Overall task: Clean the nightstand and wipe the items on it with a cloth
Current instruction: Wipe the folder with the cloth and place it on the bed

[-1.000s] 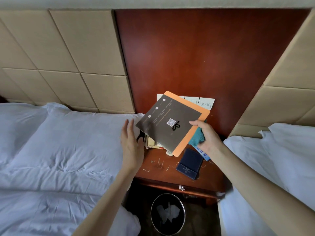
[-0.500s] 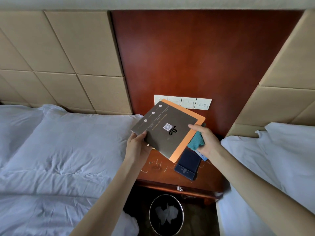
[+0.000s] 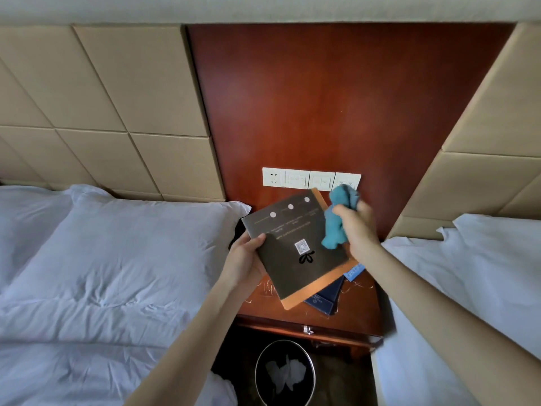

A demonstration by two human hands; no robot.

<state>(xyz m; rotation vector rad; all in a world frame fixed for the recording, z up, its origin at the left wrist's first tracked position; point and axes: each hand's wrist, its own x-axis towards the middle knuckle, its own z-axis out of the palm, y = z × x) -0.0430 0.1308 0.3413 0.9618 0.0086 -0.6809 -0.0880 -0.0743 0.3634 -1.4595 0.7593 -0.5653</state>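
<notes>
My left hand [image 3: 245,260] grips the left edge of a dark folder with an orange border [image 3: 295,250], holding it tilted above the wooden nightstand [image 3: 357,306]. My right hand [image 3: 358,227] holds a bunched teal cloth [image 3: 336,224] against the folder's upper right part. Under the folder lie a dark blue booklet [image 3: 323,300] and a light blue card [image 3: 354,271] on the nightstand top. The folder hides whatever else sits at the back left of the nightstand.
White pillows and bedding [image 3: 111,268] flank the nightstand on the left, another bed [image 3: 474,273] on the right. A row of white switches and a socket [image 3: 310,180] is on the red wood panel. A round waste bin [image 3: 285,373] stands on the floor below.
My left hand reached the folder and took hold of its left edge. My right hand let go of the folder's right edge and brought the teal cloth up onto its face.
</notes>
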